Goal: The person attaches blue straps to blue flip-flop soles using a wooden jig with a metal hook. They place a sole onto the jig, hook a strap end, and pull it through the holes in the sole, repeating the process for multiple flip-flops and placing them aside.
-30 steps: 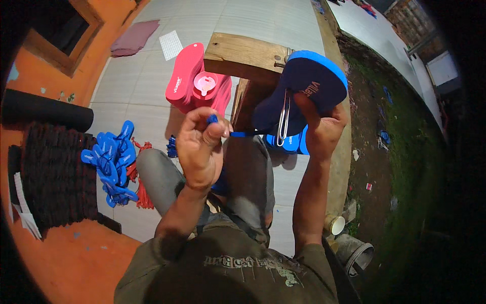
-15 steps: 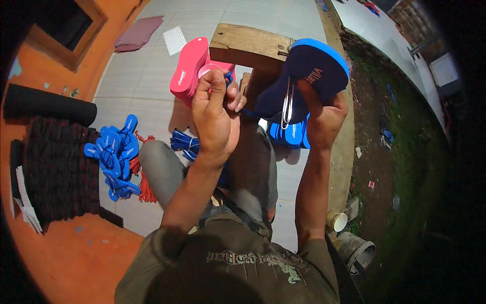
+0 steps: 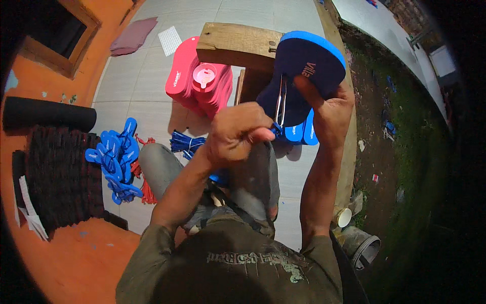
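My right hand (image 3: 331, 114) grips a thick flip-flop sole (image 3: 298, 50), dark navy on its face with a bright blue edge, held up tilted over my knees. A long metal wire loop (image 3: 281, 104) stands out from the sole's face beside my right thumb. My left hand (image 3: 235, 134) is closed, with a blue strap (image 3: 276, 130) pinched between thumb and fingers at the lower end of the loop. Most of the strap is hidden by the hand. Below the sole, more blue soles (image 3: 306, 133) are partly covered.
A wooden bench (image 3: 233, 43) stands ahead, beside stacked pink soles (image 3: 178, 78) with a small pink container (image 3: 204, 75) on top. Tied blue straps (image 3: 188, 143), heaped blue flip-flops (image 3: 114, 162) and red straps (image 3: 148, 193) lie left. Stacked black sheets (image 3: 63, 172) and a black roll (image 3: 50, 111) edge the wall.
My left hand has come down and right, turning over, and carried the blue strap to the lower end of the wire loop. The sole has shifted slightly up and left.
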A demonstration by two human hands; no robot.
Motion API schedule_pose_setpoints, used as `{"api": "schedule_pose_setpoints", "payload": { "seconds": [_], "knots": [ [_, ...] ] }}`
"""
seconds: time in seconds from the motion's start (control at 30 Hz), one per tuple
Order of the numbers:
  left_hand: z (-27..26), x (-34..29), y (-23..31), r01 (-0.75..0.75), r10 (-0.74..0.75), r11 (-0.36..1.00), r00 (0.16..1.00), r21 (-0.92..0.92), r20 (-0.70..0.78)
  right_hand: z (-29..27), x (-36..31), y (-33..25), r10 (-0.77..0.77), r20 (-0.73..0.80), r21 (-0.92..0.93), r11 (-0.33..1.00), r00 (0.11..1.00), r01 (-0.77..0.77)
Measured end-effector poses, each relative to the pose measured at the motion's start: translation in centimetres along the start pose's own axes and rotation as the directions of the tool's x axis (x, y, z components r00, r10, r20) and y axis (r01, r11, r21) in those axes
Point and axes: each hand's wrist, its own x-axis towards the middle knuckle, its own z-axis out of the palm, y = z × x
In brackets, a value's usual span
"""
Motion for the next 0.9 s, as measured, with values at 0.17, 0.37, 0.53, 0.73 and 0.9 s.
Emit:
{"api": "schedule_pose_setpoints", "payload": {
  "seconds": [0.17, 0.37, 0.53, 0.73, 0.9],
  "knots": [
    [-1.2, 0.3, 0.3, 0.257, -0.223, 0.960, 0.942, -0.111, 0.251, -0.3, 0.1, 0.3, -0.017, 0.029, -0.064, 0.998, 0.999, 0.019],
    [-0.6, 0.7, -0.6, 0.540, -0.424, 0.713, 0.840, -0.447, 0.338, -0.2, 0.2, 0.3, 0.034, 0.062, 0.025, 0.999, 0.997, -0.036],
    [-0.9, 0.1, -0.1, 0.491, -0.532, 0.793, 0.847, -0.361, -0.017, 0.4, -3.5, -0.4, -0.008, 0.046, 0.034, 0.999, 0.999, 0.007],
    [1.0, 4.5, 2.2, 0.341, -0.344, 0.939, 0.925, -0.045, -0.160, 1.6, -4.0, -2.9, 0.132, -0.075, 0.148, 0.982, 0.988, -0.120],
    [1.3, 4.6, 2.4, 0.415, -0.383, 0.896, 0.902, 0.156, -0.201, 1.3, -4.8, -1.9, 0.088, -0.094, -0.312, 0.943, 0.992, -0.113]
  ]
}}
